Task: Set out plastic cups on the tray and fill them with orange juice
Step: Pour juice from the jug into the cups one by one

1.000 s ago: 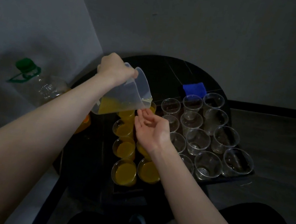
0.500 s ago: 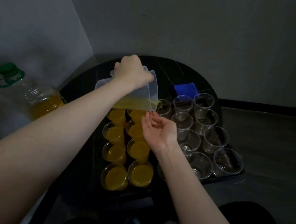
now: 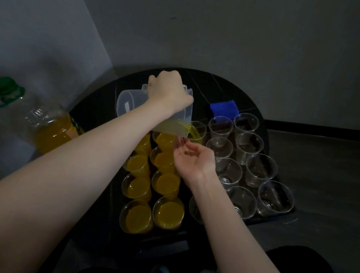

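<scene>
My left hand (image 3: 168,93) grips a clear plastic jug (image 3: 132,107), tipped to the right. Orange juice streams from its spout into a clear cup (image 3: 198,130) at the far end of the third column on the black tray (image 3: 288,211). Two columns of cups filled with juice (image 3: 168,181) stand on the tray's left side. Several empty clear cups (image 3: 260,171) fill its right side. My right hand (image 3: 192,158) hovers palm-up with relaxed fingers just under the spout and holds nothing.
A large juice bottle (image 3: 49,128) with a green cap stands at the left by the wall. A blue cloth (image 3: 224,107) lies at the back of the round black table (image 3: 209,83). Grey walls close in behind and to the left.
The jug has tipped further and shifted right, from the second column to the far cup of the third column, where juice now flows. My right hand stayed under the spout.
</scene>
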